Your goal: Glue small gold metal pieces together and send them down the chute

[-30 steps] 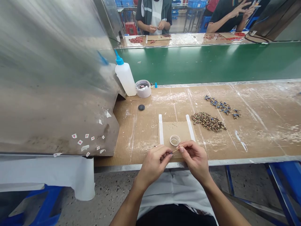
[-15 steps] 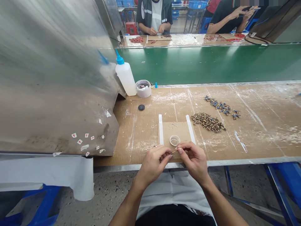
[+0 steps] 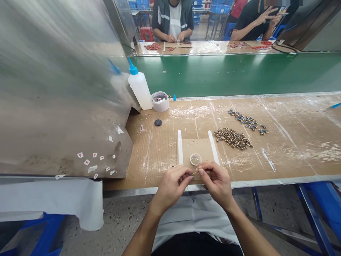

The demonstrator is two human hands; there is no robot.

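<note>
My left hand (image 3: 173,185) is closed in a pinch on a tiny part mostly hidden by the fingertips. Facing it, my right hand (image 3: 217,181) pinches a thin, light-brown stick (image 3: 195,172) whose tip meets the left fingertips. Just beyond both hands, a small round clear cup (image 3: 195,159) stands on a cardboard piece (image 3: 198,144) edged by two white tape strips. To the right lies a heap of small brass-coloured parts (image 3: 233,138), with a looser spread of blue-tipped parts (image 3: 246,120) behind it.
A white bottle with a blue nozzle (image 3: 141,90) and a tape roll holding scraps (image 3: 160,102) stand at the back left. Nearby lies a black disc (image 3: 158,122). A metal panel (image 3: 66,89) rises on the left. Beyond the green belt (image 3: 213,74), two people sit.
The whole view has shifted slightly, so things sit a little farther left. Both hands keep their pinch, with the stick still between them.
</note>
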